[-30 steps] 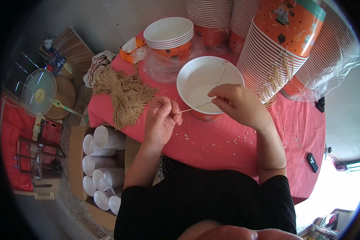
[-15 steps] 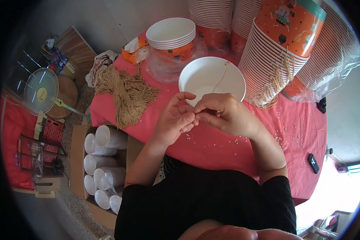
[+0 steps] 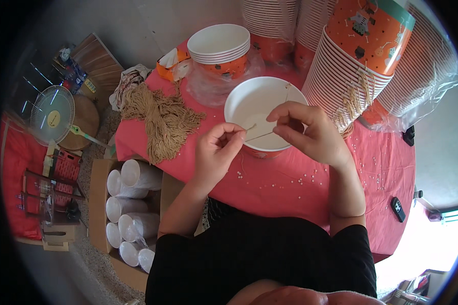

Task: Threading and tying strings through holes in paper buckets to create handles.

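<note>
A white-lined paper bucket (image 3: 237, 105) with an orange outside stands on the table in front of me. A thin tan cord (image 3: 261, 135) stretches just over its near rim, between my two hands. My left hand (image 3: 216, 152) pinches one part of it between thumb and index finger, and a short end sticks up there. My right hand (image 3: 313, 133) is curled round the other part, held near the thumb, with the index finger raised apart. More cord shows at the bucket's far right rim; the stretch behind my right hand is hidden.
A bundle of tan cords (image 3: 163, 122) lies to the left. Stacked orange buckets (image 3: 336, 76) with cord handles stand at the right, shorter nested ones (image 3: 219, 46) at the back. Small white bits (image 3: 308, 178) dot the pink tablecloth (image 3: 269, 198). A carton (image 3: 101, 203) holds wrapped white cups (image 3: 137, 175).
My hands have moved apart from where their fingertips met, the right going right and the left slightly down-left. The cord now spans the gap, and the bucket has shifted a little nearer.
</note>
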Motion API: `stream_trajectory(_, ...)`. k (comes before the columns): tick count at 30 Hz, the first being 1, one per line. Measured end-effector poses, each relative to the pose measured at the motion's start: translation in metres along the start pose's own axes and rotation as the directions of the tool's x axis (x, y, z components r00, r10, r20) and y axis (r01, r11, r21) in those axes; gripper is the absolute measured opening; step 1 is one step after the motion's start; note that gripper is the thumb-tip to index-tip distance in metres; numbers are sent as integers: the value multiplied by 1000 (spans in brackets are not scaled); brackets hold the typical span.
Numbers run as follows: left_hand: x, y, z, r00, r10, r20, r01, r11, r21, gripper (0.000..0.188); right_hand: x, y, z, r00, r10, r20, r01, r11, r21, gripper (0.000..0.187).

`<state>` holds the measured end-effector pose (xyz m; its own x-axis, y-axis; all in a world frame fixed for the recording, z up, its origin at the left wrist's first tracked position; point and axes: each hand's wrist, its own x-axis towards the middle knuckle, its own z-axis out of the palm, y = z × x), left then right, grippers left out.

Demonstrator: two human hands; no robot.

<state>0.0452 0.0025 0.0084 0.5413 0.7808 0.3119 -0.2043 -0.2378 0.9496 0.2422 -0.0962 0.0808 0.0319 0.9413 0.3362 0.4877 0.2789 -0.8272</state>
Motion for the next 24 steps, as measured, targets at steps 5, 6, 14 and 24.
stream_trajectory(5,-1,16,12,980,188,61,-197,924,328,8,-2,-1,9,957,-277,88,279,960,-13,19)
stream_trajectory(6,-3,20,14,978,187,90,-207,921,331,9,0,1,11,957,-277,87,279,960,-12,19)
stream_trajectory(14,-5,17,9,982,42,187,-65,991,120,9,9,11,21,957,-281,-74,280,960,-28,20)
stream_trajectory(24,1,12,-3,972,-164,168,191,968,-162,13,9,6,16,873,-488,2,462,825,-326,20)
